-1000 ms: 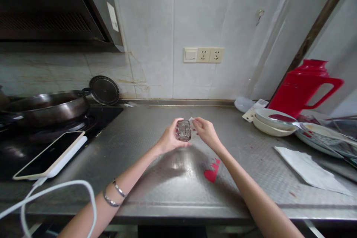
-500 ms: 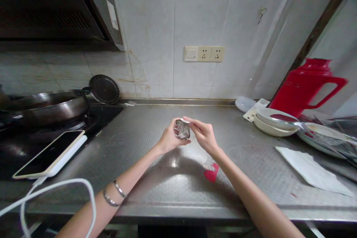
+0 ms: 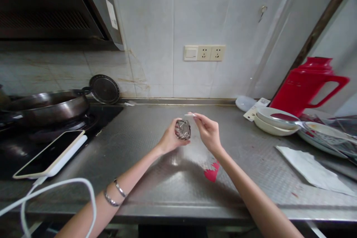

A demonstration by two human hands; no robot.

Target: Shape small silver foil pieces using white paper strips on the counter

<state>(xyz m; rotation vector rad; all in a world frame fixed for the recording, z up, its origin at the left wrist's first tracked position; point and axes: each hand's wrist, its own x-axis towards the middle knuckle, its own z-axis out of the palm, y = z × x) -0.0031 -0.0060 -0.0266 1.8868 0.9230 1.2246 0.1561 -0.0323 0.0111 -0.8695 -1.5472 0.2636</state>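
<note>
My left hand (image 3: 169, 140) is wrapped round a small clear glass container (image 3: 183, 130), its square-looking face turned toward me. It is held above the metal counter (image 3: 145, 126), and its far side is hidden. Between the thumb and fingertips of my right hand (image 3: 209, 134) is a thin white piece (image 3: 190, 115), too small to name for certain. The white piece is just above the glass container's upper right edge, with a narrow gap between them. Two silver bangles (image 3: 111, 198) circle my left forearm.
A phone (image 3: 50, 154) with a white cable lies left, beside the stove with a metal pan (image 3: 52, 108). On the right are stacked bowls (image 3: 275, 128), a red thermos jug (image 3: 302, 85) and a white paper sheet (image 3: 312, 171). A red patch (image 3: 212, 173) marks the counter.
My right hand has drawn slightly up and to the right, lifting the white piece off the glass container. My left hand with the glass container has barely moved.
</note>
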